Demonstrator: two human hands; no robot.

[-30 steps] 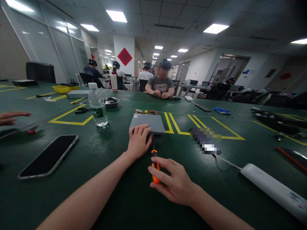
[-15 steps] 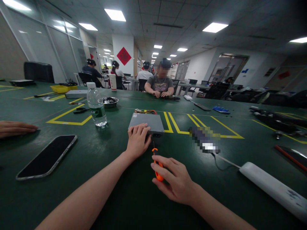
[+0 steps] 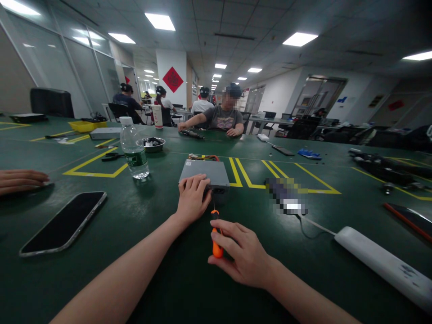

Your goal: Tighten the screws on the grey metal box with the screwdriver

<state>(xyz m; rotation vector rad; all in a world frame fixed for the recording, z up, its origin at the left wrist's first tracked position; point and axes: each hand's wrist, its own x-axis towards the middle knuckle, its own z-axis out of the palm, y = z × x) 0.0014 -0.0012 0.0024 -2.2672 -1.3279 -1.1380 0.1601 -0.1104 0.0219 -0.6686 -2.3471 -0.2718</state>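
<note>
A grey metal power supply unit [image 3: 212, 168] lies on the green table, its coloured wires [image 3: 205, 157] at the far side. My left hand [image 3: 191, 198] grips its front left part, fingers over the top and thumb near the front edge. An orange and black screwdriver [image 3: 218, 249] points away from me, its shaft reaching the front of the unit. Around its handle, my right hand [image 3: 241, 252] is closed loosely with thumb and fingertips. Whether the tip sits in a screw, I cannot make out.
A water bottle [image 3: 134, 153] and a metal bowl [image 3: 154, 144] stand left of the unit. A phone [image 3: 64, 222] lies near another person's hand [image 3: 22, 180]. At right is a white power strip [image 3: 381, 261]. Across the table sits a person [image 3: 222, 116].
The screwdriver handle has swung slightly left and my right fingers have shifted on it. My left hand stays on the unit. Across the table, the person's arm has reached out towards the left.
</note>
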